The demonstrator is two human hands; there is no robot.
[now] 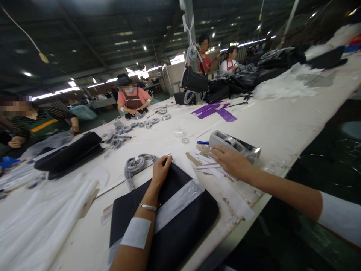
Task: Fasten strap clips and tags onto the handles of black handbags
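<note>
A black bag [186, 222] lies flat on the table in front of me, with a band of translucent white wrap [180, 201] across it. My left hand [160, 171] is closed at the bag's top edge, its fingers curled and thumb against them. Just left of it lies a coiled strap [137, 165] in grey wrapping. My right hand [229, 162] reaches over a loose pile of brown and white card strips [204, 160], fingers stretched out, close beside a grey tape dispenser [225, 139]. What its fingertips touch is hard to make out.
A blue pen [202, 142] and a small tape roll [185, 140] lie past the strips. Purple strips [213, 110] are farther back. White sheeting [42, 226] covers the left; a black bag [70, 154] lies beyond it. Co-workers [134, 96] sit across the table [282, 120].
</note>
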